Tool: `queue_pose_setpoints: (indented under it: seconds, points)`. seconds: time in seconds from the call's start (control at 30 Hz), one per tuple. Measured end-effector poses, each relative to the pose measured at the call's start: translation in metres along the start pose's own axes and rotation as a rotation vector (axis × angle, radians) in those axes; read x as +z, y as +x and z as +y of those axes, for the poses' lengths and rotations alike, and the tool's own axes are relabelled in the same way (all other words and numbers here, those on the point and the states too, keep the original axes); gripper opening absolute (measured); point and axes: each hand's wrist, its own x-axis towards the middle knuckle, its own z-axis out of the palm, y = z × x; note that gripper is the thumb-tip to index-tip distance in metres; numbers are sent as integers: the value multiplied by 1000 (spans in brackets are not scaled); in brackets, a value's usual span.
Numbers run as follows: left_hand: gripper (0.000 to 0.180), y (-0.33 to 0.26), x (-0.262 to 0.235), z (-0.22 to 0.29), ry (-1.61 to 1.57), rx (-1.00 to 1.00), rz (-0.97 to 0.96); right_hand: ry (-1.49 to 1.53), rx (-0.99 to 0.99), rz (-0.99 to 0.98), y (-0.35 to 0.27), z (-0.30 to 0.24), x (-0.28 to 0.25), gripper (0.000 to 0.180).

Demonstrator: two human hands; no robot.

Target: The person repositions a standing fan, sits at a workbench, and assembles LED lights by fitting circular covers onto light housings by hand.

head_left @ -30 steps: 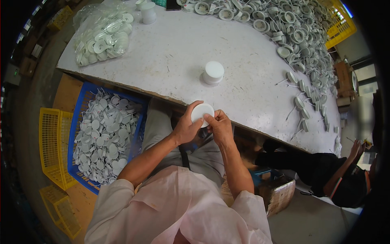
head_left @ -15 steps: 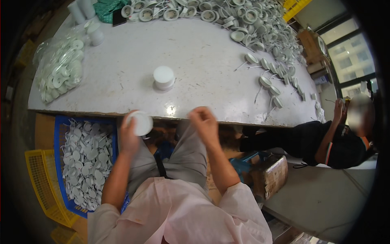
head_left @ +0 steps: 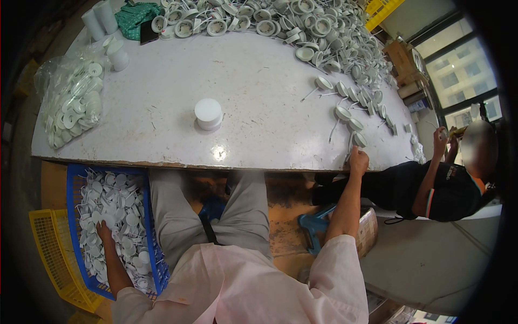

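My left hand point(head_left: 104, 232) reaches down into a blue basket point(head_left: 73, 210) heaped with white round lamps point(head_left: 129, 218) on short leads. Its fingers are closed at the edge of a white disc-shaped lamp point(head_left: 107, 218) on top of the heap; the grip is partly hidden. My right hand point(head_left: 359, 161) is at the table's front edge on the right. Its fingers pinch the near side of a white cup-shaped lamp housing point(head_left: 360, 140), the closest of a loose row of such housings point(head_left: 342, 113). Whether they grip its rim or its lead is hard to see.
A short stack of white discs point(head_left: 208, 114) stands mid-table point(head_left: 162, 108). A clear bag of white rings point(head_left: 73, 105) lies at left, white rolls point(head_left: 100, 20) behind. Housings point(head_left: 324, 27) pile along the back. A yellow crate point(head_left: 51, 248) adjoins the basket. A co-worker point(head_left: 450, 183) sits at right.
My left hand has gone from over my lap, where it held a white round lamp, down into the basket. My right hand has moved right along the table edge to the nearest housing.
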Motion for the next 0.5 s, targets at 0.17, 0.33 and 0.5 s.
queue_pose_setpoints:
  seconds: [0.17, 0.33, 0.5]
  points:
    - [40, -1, -55, -53, 327, 79, 126, 89, -47, 54, 8, 21, 15, 44]
    - [26, -1, -120, -67, 1170, 350, 25, 467, -89, 175, -11, 27, 18, 31]
    - [24, 5, -121, -70, 1657, 362, -10, 744, -199, 151, -69, 1, 15, 22]
